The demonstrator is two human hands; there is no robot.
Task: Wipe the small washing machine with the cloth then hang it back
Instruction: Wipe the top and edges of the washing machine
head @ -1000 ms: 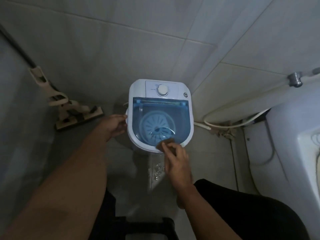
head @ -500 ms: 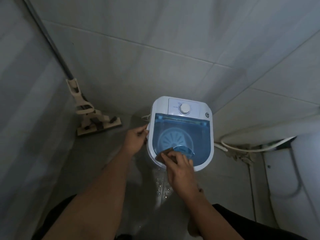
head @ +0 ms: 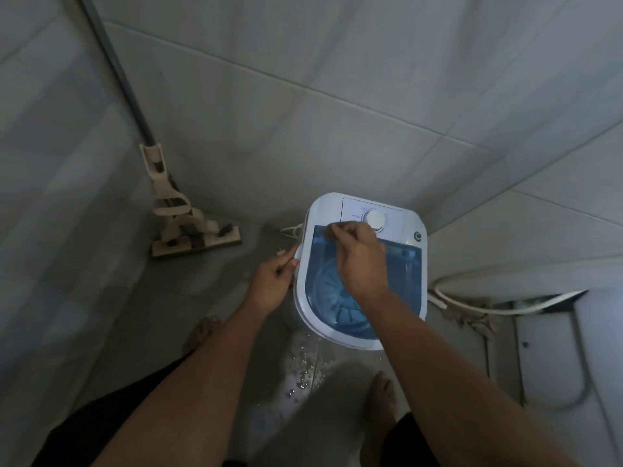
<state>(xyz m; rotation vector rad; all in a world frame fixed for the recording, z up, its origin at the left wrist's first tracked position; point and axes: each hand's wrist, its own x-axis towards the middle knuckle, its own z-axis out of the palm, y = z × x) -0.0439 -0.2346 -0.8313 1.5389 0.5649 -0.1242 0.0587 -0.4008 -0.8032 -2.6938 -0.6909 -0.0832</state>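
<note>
A small white plastic washing machine with rounded corners stands upright on the grey tiled floor, close to the tiled wall. Its translucent blue lid is closed, and a ribbed round pulsator shows through it. Behind the lid, a white control panel carries a round white dial. A small dark brown cloth lies pressed against the lid's back edge, just left of the dial, mostly hidden.
</note>
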